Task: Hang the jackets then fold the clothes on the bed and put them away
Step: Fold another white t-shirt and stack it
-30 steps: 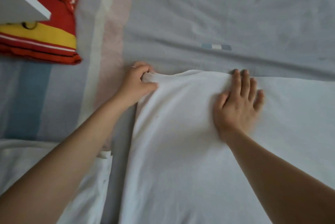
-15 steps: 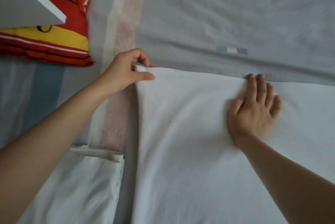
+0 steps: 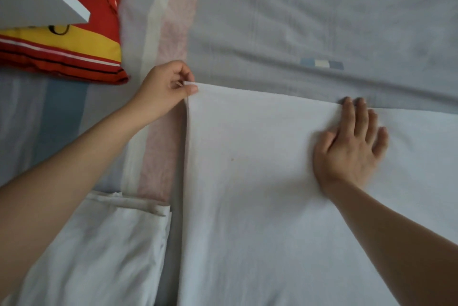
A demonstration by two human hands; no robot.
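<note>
White garment (image 3: 260, 194) flat, smooth; left hand (image 3: 163, 90) pinching corner.

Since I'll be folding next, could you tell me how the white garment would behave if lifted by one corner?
Probably floppy: the white garment lies flat, following the bed. Likely light: the left hand holds its corner with a mere pinch. It may slide when pulled, as the right hand presses it down.
</note>
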